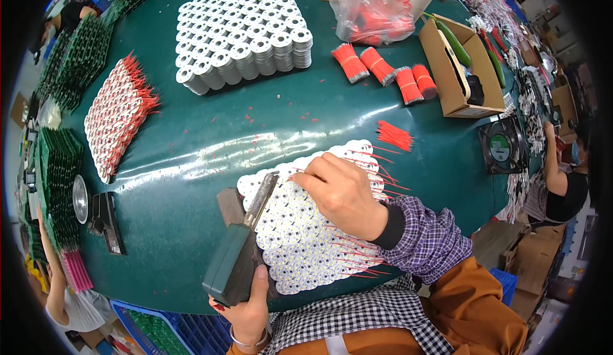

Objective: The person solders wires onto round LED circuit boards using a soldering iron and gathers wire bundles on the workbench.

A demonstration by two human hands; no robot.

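My left hand (250, 313) is wrapped round the grip of a dark green soldering gun (231, 262). The gun's metal tip points up and right, over the upper left part of a panel of round white LED boards (290, 253). Above that panel my right hand (338, 192) is closed in a pinch, with a bit of red wire showing at its fingertips. Its fingers are close to the gun's tip. Red wires stick out from the panel's right side. A small loose pile of red wires (394, 136) lies just beyond the panel. A dark block (230, 207) sits by its left edge.
Stacked white round boards (242, 36) stand at the back, and a wired panel stack (118, 119) at the left. Tied red wire bundles (408, 85), a cardboard box (456, 77) and a black fan (502, 147) are at the right. Other people sit at both sides.
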